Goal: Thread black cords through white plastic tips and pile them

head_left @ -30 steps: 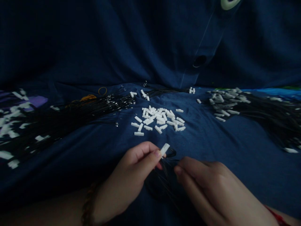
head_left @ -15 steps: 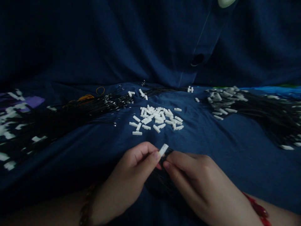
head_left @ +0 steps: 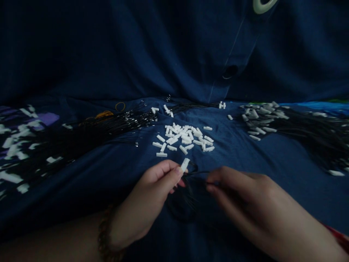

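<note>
Between thumb and fingers, my left hand (head_left: 155,196) pinches a white plastic connector housing (head_left: 185,165), tilted up and to the right. Black wires (head_left: 188,198) hang in a loop below it, partly lost in the dark. My right hand (head_left: 245,200) is off to the right, its thumb and forefinger closed on a thin black wire (head_left: 197,172) that runs across to the housing. The wire's tip is hidden in those fingers. Just beyond both hands lies a loose pile of white connector housings (head_left: 185,136) on the dark blue cloth (head_left: 272,160).
At left, black wires with shiny metal ends (head_left: 109,127) lie near white connectors (head_left: 16,145) and a purple piece (head_left: 49,118). Orange rubber bands (head_left: 104,114) sit behind. Another black wire bundle (head_left: 308,127) with white ends lies at right. Blue cloth hangs at the back.
My right hand has moved right, away from the left one, drawing a black wire out between them. My left hand still grips the housing, shifted slightly left and up.
</note>
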`<state>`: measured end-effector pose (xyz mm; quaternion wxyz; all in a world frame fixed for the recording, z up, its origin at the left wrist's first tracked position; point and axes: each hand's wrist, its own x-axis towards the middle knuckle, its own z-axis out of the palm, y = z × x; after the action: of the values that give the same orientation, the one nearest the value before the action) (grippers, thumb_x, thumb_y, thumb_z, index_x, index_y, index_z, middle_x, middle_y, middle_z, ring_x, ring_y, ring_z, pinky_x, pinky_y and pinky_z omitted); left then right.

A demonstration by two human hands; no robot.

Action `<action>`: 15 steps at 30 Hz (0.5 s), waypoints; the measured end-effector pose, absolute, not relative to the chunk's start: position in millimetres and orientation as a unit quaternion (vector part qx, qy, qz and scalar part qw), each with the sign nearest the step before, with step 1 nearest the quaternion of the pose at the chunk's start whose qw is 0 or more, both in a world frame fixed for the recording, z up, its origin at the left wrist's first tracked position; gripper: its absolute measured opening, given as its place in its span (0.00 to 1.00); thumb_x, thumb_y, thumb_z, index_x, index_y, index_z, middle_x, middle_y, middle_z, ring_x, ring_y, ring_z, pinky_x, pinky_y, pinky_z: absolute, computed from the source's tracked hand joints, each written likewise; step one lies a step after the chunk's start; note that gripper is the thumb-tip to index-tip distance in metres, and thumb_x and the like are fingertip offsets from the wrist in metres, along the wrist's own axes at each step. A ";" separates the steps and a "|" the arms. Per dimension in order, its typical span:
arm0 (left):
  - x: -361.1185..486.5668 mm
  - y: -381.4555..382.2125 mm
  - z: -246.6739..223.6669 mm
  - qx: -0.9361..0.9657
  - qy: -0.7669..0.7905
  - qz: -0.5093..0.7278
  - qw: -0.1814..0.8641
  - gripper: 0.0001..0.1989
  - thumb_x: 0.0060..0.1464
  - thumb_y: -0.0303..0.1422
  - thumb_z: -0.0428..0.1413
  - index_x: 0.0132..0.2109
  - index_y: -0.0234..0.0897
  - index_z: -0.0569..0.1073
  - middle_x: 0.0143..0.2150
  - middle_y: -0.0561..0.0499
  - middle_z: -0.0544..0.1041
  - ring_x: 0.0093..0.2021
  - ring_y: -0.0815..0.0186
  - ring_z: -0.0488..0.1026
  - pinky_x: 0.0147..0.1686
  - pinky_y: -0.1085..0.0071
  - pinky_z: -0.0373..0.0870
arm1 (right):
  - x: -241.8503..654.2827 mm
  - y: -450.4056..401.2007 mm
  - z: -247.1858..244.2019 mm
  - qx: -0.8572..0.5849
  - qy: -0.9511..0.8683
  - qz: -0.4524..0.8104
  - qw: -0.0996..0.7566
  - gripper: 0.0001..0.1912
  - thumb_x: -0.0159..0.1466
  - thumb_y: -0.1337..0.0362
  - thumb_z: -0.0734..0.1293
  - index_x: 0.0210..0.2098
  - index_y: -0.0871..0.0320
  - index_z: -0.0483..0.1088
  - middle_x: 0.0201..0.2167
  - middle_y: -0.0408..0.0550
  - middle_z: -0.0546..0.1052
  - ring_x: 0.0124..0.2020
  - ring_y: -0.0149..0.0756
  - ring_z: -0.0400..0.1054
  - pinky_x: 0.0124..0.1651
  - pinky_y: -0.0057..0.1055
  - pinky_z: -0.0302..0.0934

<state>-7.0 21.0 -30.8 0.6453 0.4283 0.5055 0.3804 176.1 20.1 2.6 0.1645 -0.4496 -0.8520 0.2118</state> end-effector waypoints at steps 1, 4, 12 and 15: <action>-7.4 21.4 -30.1 0.429 0.505 0.382 0.644 0.09 0.55 0.36 0.48 0.32 0.36 0.67 0.30 0.54 0.67 0.34 0.68 0.62 0.36 0.68 0.57 | 181.1 21.6 5.7 -0.443 -0.852 0.227 0.163 0.05 0.63 0.65 0.57 0.38 0.53 0.62 0.27 0.38 0.70 0.24 0.25 0.65 0.25 0.21 0.56; -7.9 22.0 -28.4 0.419 0.500 0.387 0.651 0.09 0.54 0.36 0.48 0.31 0.36 0.66 0.29 0.55 0.66 0.32 0.69 0.61 0.35 0.69 0.56 | 195.1 29.6 13.2 -0.431 -0.860 0.233 0.143 0.09 0.63 0.63 0.58 0.43 0.52 0.62 0.30 0.39 0.71 0.26 0.26 0.66 0.24 0.21 0.58; -5.8 21.6 -26.9 0.378 0.493 0.405 0.671 0.08 0.53 0.35 0.49 0.30 0.35 0.66 0.28 0.55 0.66 0.32 0.70 0.60 0.34 0.71 0.55 | 212.7 66.0 1.6 -0.270 -0.925 0.218 0.156 0.05 0.63 0.70 0.59 0.38 0.58 0.63 0.32 0.44 0.69 0.33 0.26 0.64 0.35 0.22 0.57; -6.5 21.0 -27.1 0.374 0.497 0.414 0.664 0.07 0.53 0.35 0.49 0.30 0.36 0.67 0.28 0.55 0.66 0.33 0.70 0.60 0.35 0.71 0.54 | 212.4 71.7 1.2 -0.241 -0.937 0.222 0.119 0.04 0.62 0.68 0.59 0.37 0.59 0.64 0.31 0.46 0.68 0.32 0.28 0.63 0.34 0.25 0.56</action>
<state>-6.5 21.0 -27.1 0.6643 0.3744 0.4975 0.4136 212.4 71.7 1.2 0.1186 -0.2412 -0.9373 0.2217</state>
